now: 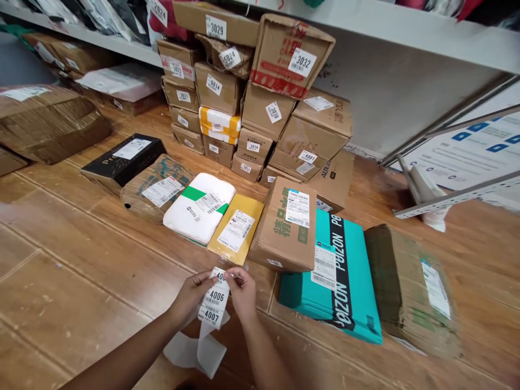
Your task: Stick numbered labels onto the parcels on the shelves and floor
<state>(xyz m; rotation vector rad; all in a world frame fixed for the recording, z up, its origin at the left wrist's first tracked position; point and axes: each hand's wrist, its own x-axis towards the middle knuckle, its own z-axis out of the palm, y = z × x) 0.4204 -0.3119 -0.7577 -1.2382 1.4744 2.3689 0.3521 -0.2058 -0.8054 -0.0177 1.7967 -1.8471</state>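
Note:
Between my two hands is a strip of white number labels [214, 299], its lower ones reading 4006 and 4007, with the top one partly covered by my fingers. My left hand [194, 292] pinches the strip's upper left edge. On the upper right edge, the thumb and fingers of my right hand [242, 292] are closed. Pale backing paper [199, 349] trails in curls below. Just beyond my hands lie a yellow envelope [236, 227], a white parcel with a green band [199, 208] and a brown carton with green print [284, 225].
Numbered cartons [219, 89] are stacked against the wall under a white shelf [385, 32]. A turquoise bag [353, 260] and a worn carton [414, 287] lie right. A black box [124, 160] and taped brown parcel [158, 187] lie left; a metal frame [459, 197] stands right.

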